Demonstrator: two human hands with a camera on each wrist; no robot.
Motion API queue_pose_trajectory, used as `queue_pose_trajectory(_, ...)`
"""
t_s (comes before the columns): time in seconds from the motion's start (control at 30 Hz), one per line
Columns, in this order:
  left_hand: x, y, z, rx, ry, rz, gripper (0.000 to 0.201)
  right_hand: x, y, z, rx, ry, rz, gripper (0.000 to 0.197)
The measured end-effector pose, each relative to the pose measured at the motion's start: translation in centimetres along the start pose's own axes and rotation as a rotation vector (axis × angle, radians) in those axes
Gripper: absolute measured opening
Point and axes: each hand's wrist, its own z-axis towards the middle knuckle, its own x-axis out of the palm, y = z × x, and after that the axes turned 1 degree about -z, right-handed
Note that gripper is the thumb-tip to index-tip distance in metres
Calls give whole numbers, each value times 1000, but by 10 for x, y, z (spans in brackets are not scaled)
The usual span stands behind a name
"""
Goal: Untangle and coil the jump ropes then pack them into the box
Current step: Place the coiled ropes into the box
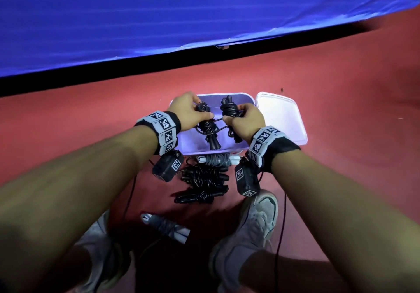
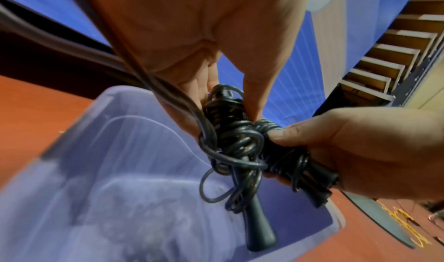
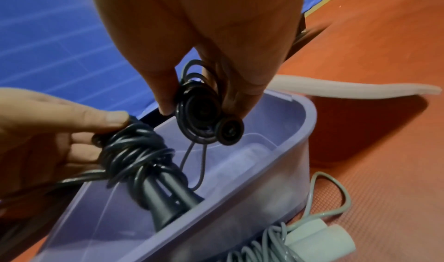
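Centre of the head view: both hands over the translucent plastic box (image 1: 181, 142) on the red floor. Left hand (image 1: 186, 110) grips a coiled black jump rope (image 1: 207, 126), thumb pressed on the wraps and fingers curled behind, handles pointing down toward the box's near wall. Right hand (image 1: 246, 122) grips a second black coiled rope (image 1: 228, 110) the same way — thumb on the near side, fingers wrapped round the far side. A thin loop of cord runs between the two bundles. Both bundles sit above the box interior, side by side; whether they touch the bottom can't be told. White lid (image 1: 281, 120) lies just right of the box. Below the box in frame: a grey coiled rope with white handles (image 1: 216, 159), then a pile of black ropes (image 1: 202, 184) — another grey-and-white bundle (image 1: 166, 226) lower left between the shoes.
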Motion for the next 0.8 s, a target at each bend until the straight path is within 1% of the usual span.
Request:
queue_pose_trajectory(0.1, 16, -1, 23, 9, 17, 101, 30, 14, -10, 20, 52, 43, -52, 31)
queue_pose_trajectory(0.17, 27, 2, 37, 22, 34, 167, 29, 21, -18, 34, 86, 59, -102, 30)
queue_pose_trajectory(0.23, 33, 8, 49, 26, 60, 252, 35, 22, -22, 41, 128, 81, -180, 27)
queue_pose_trajectory(0.3, 36, 12, 59, 33, 93, 367, 45, 23, -26, 48, 161, 103, -251, 21)
queue_pose_trajectory(0.43, 37, 13, 66, 70, 142, 535, 59, 28, -29, 61, 190, 127, -296, 15)
queue_pose_trajectory(0.5, 37, 10, 65, 121, 220, 651, 55, 33, -30, 67, 207, 159, -296, 15)
queue_pose_trajectory(0.57, 34, 7, 60, 206, 319, 809, 43, 35, -30, 71, 192, 160, -298, 21)
queue_pose_trajectory(0.63, 31, 3, 51, 255, 414, 981, 33, 36, -30, 73, 185, 152, -298, 29)
queue_pose_trajectory(0.7, 31, 3, 41, 251, 484, 1155, 26, 38, -33, 76, 193, 155, -321, 32)
queue_pose_trajectory(0.73, 33, 2, 37, 224, 515, 1215, 25, 39, -35, 79, 199, 158, -344, 31)
queue_pose_trajectory(0.8, 38, 3, 35, 138, 596, 1256, 30, 44, -36, 82, 210, 172, -410, 27)
